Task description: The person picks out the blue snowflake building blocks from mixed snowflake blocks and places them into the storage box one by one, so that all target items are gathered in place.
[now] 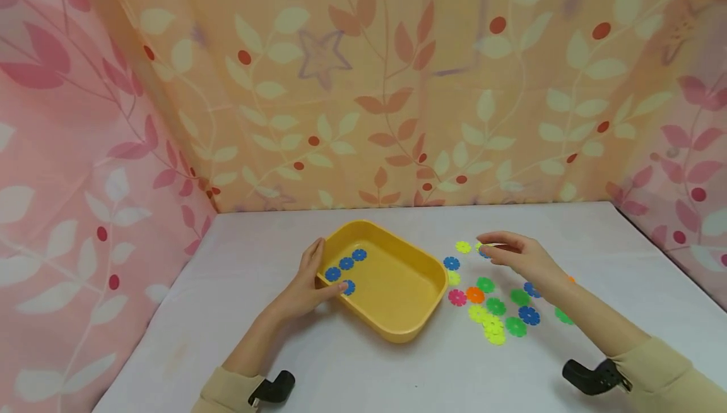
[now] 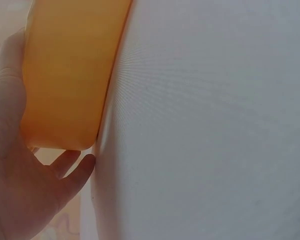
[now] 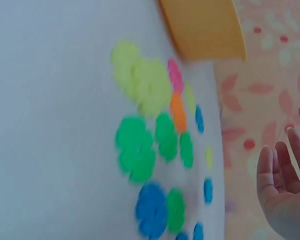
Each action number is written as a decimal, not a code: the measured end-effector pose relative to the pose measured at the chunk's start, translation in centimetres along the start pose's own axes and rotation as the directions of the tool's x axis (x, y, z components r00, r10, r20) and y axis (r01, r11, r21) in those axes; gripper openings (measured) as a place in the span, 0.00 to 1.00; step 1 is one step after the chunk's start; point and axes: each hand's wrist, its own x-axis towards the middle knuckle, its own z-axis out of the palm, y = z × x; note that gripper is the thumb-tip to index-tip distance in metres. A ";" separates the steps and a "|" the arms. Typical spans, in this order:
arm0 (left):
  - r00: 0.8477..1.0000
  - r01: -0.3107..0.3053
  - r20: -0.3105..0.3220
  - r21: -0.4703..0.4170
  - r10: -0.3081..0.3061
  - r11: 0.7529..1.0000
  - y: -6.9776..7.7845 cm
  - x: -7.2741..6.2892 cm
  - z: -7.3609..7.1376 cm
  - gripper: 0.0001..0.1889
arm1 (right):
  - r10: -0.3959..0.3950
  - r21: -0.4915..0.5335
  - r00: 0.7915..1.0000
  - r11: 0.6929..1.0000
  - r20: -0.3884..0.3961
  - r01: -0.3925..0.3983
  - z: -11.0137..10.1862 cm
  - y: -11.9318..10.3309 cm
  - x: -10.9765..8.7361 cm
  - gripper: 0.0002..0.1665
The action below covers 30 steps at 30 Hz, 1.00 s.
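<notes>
A yellow plastic tray (image 1: 392, 280) stands on the table, with several blue flower-shaped discs (image 1: 346, 263) along its left side. My left hand (image 1: 301, 287) grips the tray's left rim, thumb over the edge and fingers along the outer wall; the left wrist view shows the tray's orange-looking side (image 2: 72, 75) against this hand. Right of the tray, my right hand (image 1: 525, 258) hovers above the far discs, its fingers loosely bent. Below its fingertips lies a blue disc (image 1: 484, 252), partly hidden. In the right wrist view nothing shows between this hand's fingers (image 3: 285, 170).
Loose discs in several colours spread right of the tray, among them a pink disc (image 1: 457, 297), an orange disc (image 1: 475, 295), green discs (image 1: 516, 326) and overlapping yellow discs (image 1: 493, 326). A patterned curtain (image 1: 386, 84) hangs behind the white table (image 1: 397, 381) and at both sides.
</notes>
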 end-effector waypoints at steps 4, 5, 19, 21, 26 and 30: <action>1.000 0.000 -0.003 0.005 0.000 1.000 0.1 -0.2 -0.1 0.58 | 0.026 -0.074 0.999 0.997 -0.041 -0.029 -1.8 2.4 -0.5 0.36; 1.000 0.001 -0.002 0.005 -0.001 1.000 0.2 -0.2 -0.2 0.57 | 0.026 -0.082 0.999 0.996 -0.046 -0.029 -2.2 3.0 -0.5 0.36; 1.000 0.012 -0.002 -0.020 -0.013 1.000 0.8 -0.3 -0.2 0.57 | 0.058 -0.311 0.990 0.946 -0.129 -0.096 -4.4 8.1 -0.1 0.32; 1.000 0.011 -0.001 -0.012 -0.011 1.000 0.2 -0.1 -0.1 0.58 | 0.055 -0.340 0.989 0.935 -0.135 -0.099 -4.4 8.1 -0.1 0.32; 1.000 0.011 0.002 -0.014 -0.011 1.000 0.3 -0.1 -0.1 0.58 | 0.066 -0.382 0.988 0.917 -0.139 -0.115 -4.2 7.8 0.0 0.31; 1.000 0.011 0.007 -0.013 -0.011 1.000 0.4 -0.1 -0.1 0.59 | 0.067 -0.394 0.988 0.912 -0.139 -0.117 -4.2 7.7 0.2 0.30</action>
